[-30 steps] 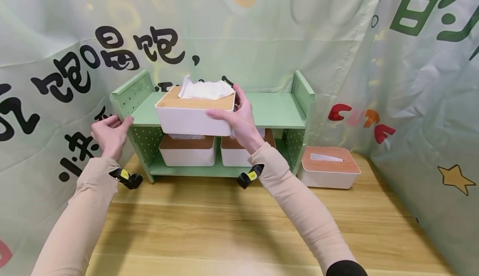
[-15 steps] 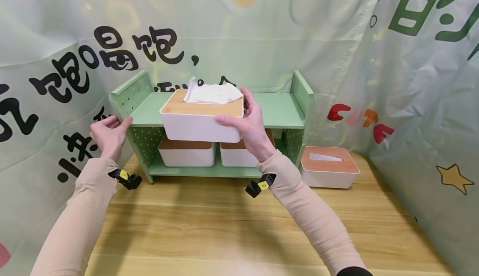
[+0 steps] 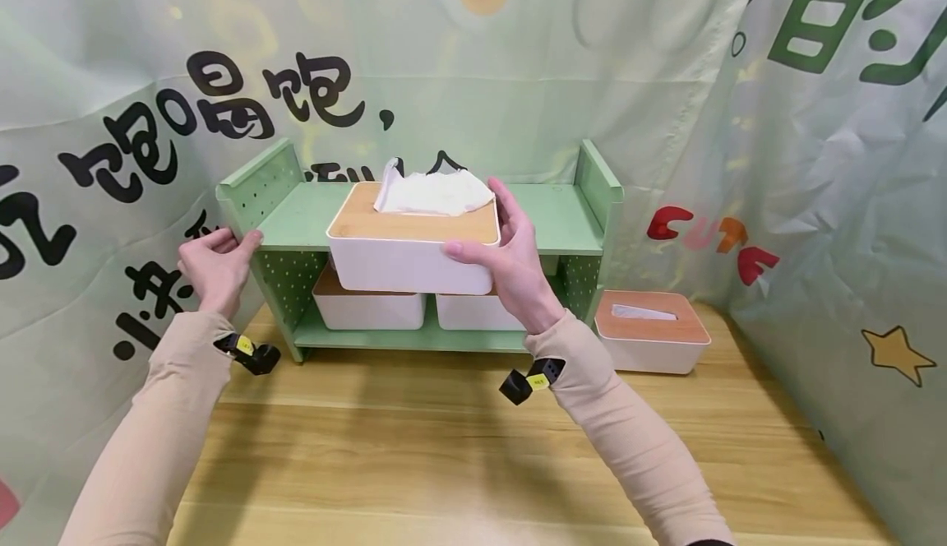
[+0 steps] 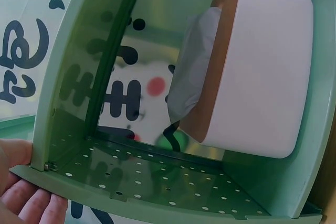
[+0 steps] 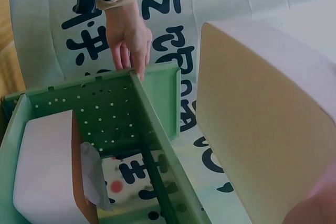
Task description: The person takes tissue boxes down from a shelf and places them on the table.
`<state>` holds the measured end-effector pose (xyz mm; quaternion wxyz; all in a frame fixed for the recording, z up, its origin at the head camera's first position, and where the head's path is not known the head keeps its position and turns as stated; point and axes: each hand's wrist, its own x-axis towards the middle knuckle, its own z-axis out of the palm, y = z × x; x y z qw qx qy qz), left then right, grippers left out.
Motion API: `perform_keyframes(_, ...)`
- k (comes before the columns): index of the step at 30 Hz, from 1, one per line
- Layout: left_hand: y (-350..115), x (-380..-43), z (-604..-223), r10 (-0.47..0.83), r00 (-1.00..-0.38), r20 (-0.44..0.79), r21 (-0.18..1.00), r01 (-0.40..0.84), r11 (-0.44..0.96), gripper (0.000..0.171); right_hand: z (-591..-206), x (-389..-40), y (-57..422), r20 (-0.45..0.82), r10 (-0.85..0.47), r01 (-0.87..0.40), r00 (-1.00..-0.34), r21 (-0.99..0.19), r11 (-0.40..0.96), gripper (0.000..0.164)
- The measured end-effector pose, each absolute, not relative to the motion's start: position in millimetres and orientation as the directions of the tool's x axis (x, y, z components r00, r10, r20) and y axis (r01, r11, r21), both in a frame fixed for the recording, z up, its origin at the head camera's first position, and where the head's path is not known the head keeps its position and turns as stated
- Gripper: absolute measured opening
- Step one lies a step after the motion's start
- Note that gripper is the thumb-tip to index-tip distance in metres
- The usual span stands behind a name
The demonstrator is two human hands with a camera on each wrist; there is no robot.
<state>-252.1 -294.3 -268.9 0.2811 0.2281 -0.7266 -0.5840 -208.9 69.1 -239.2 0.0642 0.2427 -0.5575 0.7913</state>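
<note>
My right hand (image 3: 521, 258) grips the right end of a white tissue box (image 3: 410, 270), thumb on its front wall. The box has a wooden lid with white tissue sticking up from it. It hangs in front of a two-tier green shelf (image 3: 565, 221); its bare underside shows in the right wrist view. At the shelf's left side, my left hand (image 3: 218, 270) pinches the edge where the upper board meets the side panel. Two similar boxes, the left one (image 3: 370, 312) and the right one (image 3: 473, 313), stand on the lower tier, partly hidden by the held box.
Another tissue box (image 3: 651, 332) stands on the wooden table (image 3: 414, 447) to the right of the shelf. Printed cloth (image 3: 488, 118) hangs behind and along both sides.
The held tissue box has come down and to the right, closer to me, with my right hand. My left hand stays at the shelf's edge.
</note>
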Motion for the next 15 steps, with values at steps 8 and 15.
perform_keyframes(8, -295, -252, -270, -0.651, -0.743, 0.156, 0.975, 0.010, 0.222, 0.052, -242, -201, 75, 0.463, -0.169, -0.372, -0.870, -0.842, -0.390, 0.107)
perform_keyframes(15, -296, -254, -272, -0.645, -0.741, 0.190, 0.970, 0.042, 0.237, 0.050, -249, -197, 82, 0.468, -0.163, -0.375, -0.869, -0.836, -0.401, 0.107)
